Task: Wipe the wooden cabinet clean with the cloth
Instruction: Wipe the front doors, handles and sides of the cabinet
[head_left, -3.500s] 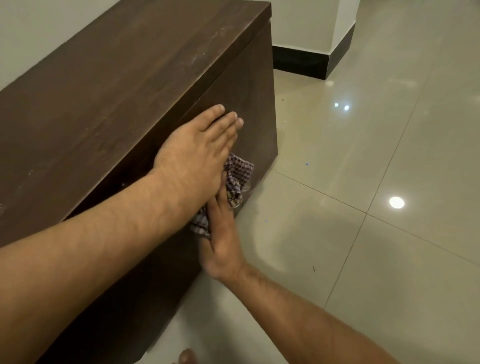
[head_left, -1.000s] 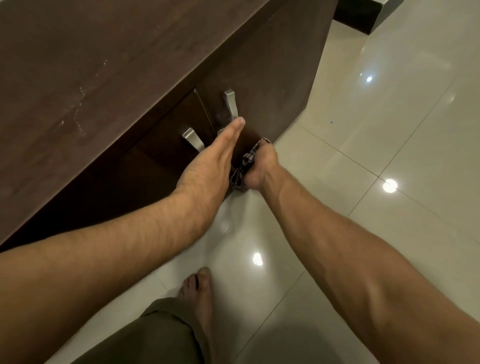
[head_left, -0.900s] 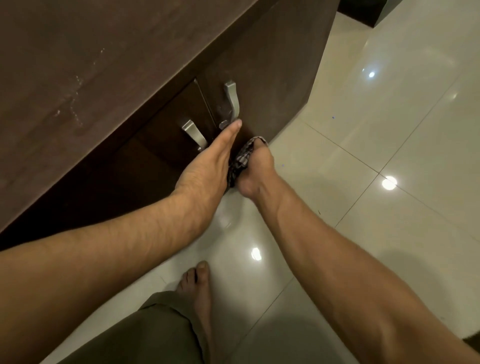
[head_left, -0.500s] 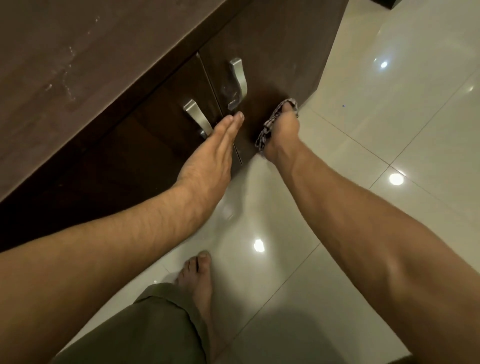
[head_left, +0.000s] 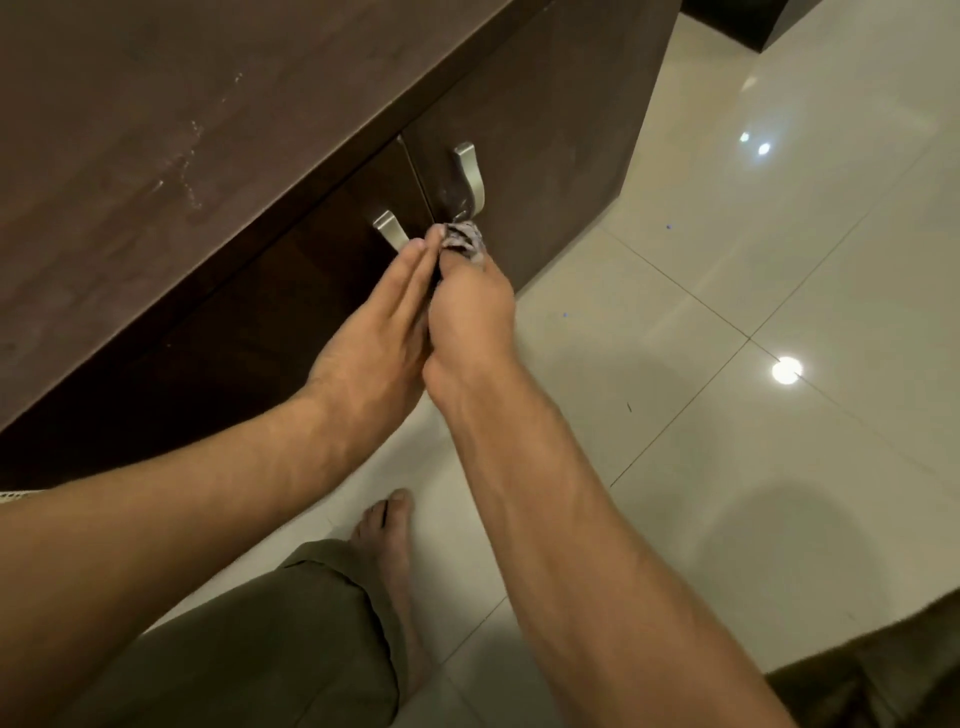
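At the bottom of the frame a trouser leg (head_left: 249, 649) and a bare foot (head_left: 387, 530) stand on the glossy floor (head_left: 727, 322). Above them, at centre, the right hand (head_left: 467, 317) grips the bunched cloth (head_left: 464, 240), fingers curled round it, and holds it at the cabinet (head_left: 545, 119) door just under the far handle (head_left: 470, 174). The left hand (head_left: 374, 332) lies flat beside it, fingers straight and together, holding nothing, its tips by the near handle (head_left: 390, 229). The cloth could snag on the far handle's lower end and tug the door open, and the leaning foot might slip on the polished tile. The pale streaks (head_left: 189, 156) on the top, upper left, look unwiped and could be missed. Most of the cloth sits inside the fist. I cannot tell whether the left fingertips touch cloth or door. The arms hide the lower doors.
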